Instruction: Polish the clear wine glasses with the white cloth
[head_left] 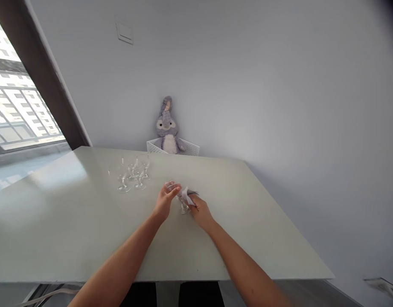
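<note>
Near the middle of the pale table point(109, 238), my left hand point(165, 199) is closed around the bowl of a clear stemmed glass point(184, 208), which is tilted. My right hand point(201, 212) grips a white and grey cloth point(187, 197) against the same glass, close to its stem. The glass foot points down toward the table; whether it touches is hard to tell. Left of my hands stand several similar clear glasses point(139, 175), upright and grouped together.
A grey plush toy point(167, 128) sits in a white perforated basket point(192, 149) beyond the table's back edge, against the wall. A window point(20, 102) is at the left. The table's front edge runs just before my legs.
</note>
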A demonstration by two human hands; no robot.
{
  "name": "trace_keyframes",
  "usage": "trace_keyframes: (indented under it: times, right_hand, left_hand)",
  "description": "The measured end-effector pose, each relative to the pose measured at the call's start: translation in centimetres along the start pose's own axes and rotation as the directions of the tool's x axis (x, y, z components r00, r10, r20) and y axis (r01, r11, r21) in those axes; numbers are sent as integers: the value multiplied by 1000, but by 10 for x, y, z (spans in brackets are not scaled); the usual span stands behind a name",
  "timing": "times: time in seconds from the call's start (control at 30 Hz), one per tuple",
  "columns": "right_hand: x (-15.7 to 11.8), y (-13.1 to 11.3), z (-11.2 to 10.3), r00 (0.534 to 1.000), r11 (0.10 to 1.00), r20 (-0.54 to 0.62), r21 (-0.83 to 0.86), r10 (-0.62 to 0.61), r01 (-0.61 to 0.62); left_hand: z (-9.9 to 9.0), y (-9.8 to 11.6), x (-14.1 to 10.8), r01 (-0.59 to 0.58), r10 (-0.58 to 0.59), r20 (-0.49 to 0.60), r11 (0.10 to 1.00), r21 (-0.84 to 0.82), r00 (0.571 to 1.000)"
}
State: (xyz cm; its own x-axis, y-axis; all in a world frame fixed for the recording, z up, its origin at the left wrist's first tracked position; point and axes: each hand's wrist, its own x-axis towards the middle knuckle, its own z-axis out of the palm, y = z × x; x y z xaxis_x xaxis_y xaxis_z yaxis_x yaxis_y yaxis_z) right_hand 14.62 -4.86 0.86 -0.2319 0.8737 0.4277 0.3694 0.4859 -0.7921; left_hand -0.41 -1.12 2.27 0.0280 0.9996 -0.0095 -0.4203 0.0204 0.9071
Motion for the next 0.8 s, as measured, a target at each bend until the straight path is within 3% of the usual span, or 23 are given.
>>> trace_keyframes:
  times: [0.07, 0.17, 0.23, 0.33, 0.4, 0.47, 0.53, 0.63, 0.73, 0.8]
  right_hand:
    - [-2, -1, 2, 990, 981, 63, -138, -127, 134]
    - [-7, -7, 10, 969, 936, 195, -286, -154, 206]
    - [-11, -14, 15, 945, 928, 292, -289, -150, 237]
    - [-14, -26, 16, 891, 950, 415, -153, -187, 270]
    - [-15, -32, 13, 901, 975, 393, -45, -182, 217]
    - [-14, -33, 8, 956, 992, 265, 22, -129, 128]
    - [-11, -29, 3, 997, 998, 56, 22, -53, 52]
    - [-6, -17, 1, 983, 998, -183, -55, -1, -9]
    - [-4, -6, 5, 987, 991, -161, -131, -9, -12]
    - [-4, -2, 10, 991, 986, -137, -169, -8, -15]
  left_hand:
    - [-3, 0, 4, -92, 92, -92, 996, 11, 992]
    - [-7, 7, 6, -269, 277, -223, 961, 65, 935]
    - [-10, 14, 5, -419, 439, -259, 899, 131, 860]
    - [-12, 24, 3, -612, 669, -229, 742, 274, 707]
    - [-13, 27, 2, -686, 770, -169, 629, 367, 616]
    - [-13, 26, 1, -727, 824, -83, 538, 428, 561]
    - [-10, 20, -1, -754, 839, 16, 480, 448, 544]
    - [-1, 3, -9, -779, 814, 147, 461, 425, 562]
    - [7, -14, -21, -793, 760, 282, 468, 390, 586]
    - [10, -22, -27, -812, 725, 382, 439, 384, 572]
